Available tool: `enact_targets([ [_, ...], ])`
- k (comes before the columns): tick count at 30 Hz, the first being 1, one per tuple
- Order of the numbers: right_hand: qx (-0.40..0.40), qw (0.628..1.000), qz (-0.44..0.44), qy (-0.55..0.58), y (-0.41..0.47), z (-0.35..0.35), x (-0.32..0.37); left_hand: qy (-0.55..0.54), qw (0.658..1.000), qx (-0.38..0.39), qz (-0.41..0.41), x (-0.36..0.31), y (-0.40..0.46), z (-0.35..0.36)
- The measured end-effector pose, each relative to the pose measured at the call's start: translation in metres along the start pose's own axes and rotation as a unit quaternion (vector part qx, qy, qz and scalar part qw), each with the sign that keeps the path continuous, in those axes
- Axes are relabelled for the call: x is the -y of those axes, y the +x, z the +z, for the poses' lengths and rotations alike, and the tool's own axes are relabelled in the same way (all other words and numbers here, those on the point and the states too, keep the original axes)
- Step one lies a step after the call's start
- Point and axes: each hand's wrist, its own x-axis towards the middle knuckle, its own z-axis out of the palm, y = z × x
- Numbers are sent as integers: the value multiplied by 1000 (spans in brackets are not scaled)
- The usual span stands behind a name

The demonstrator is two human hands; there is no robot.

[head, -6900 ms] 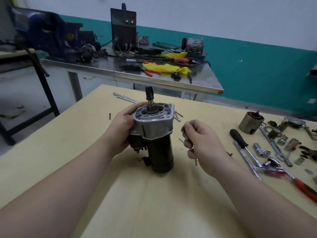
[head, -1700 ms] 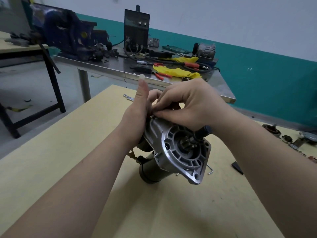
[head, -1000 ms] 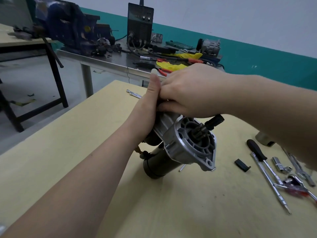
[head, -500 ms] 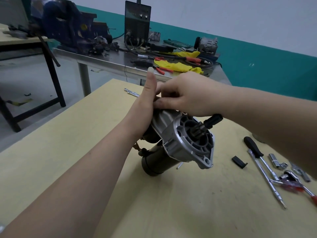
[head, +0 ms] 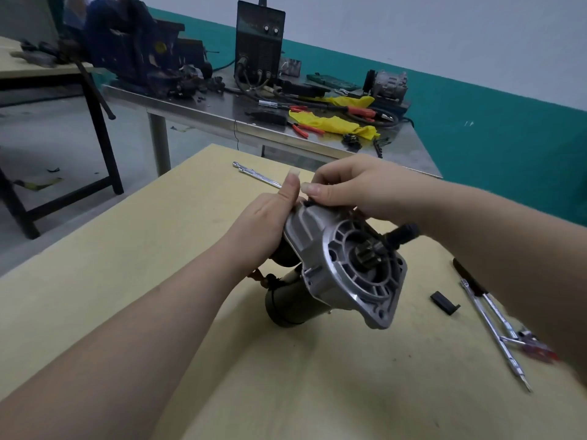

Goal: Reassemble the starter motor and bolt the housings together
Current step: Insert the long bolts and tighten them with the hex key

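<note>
Since half a second ago my right hand [head: 355, 188] has eased back a little, baring more of the motor's [head: 336, 268] top edge; the motor has kept its tilt. Both forearms reach in from the bottom corners and meet over the table [head: 133, 249]. My left hand [head: 263, 223] wraps the motor from the left with the thumb standing straight up. The right one comes across from the right, wrist bent, knuckles up.

The motor leans with its dark body's end on the table and its silver housing [head: 317, 242] raised toward me, flange face out, pinion [head: 368, 255] and dark shaft tip [head: 405, 233] showing.

My left fingers are curled round the motor's far side. My right thumb and fingertips are drawn together at a small dark part on the housing's upper edge; I cannot tell what it is. A black clip [head: 444, 303] and long tools [head: 495, 325] lie to the right.
</note>
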Motion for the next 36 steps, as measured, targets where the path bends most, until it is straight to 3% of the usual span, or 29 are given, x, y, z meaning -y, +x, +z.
enact_targets([
  [6,80,997,-12,12,-5,-17,-9,-4,999,28,20,-5,3,9],
  [13,-38,982,-37,-183,4,-4,3,-20,1000,-8,-2,-2,3,6],
  [16,-15,997,15,-68,-3,-8,0,-12,1000,1,3,0,2,7],
  [21,-86,986,-72,123,-23,-19,-14,-22,999,22,-15,-1,3,11],
  [27,-17,991,-85,-99,-34,-31,-1,-42,999,25,-8,-1,3,12],
  [31,-10,985,-96,-140,-19,-31,12,-36,999,20,-5,2,3,11],
  [36,-27,912,-177,-369,-7,-24,23,-32,999,12,-11,0,4,12],
])
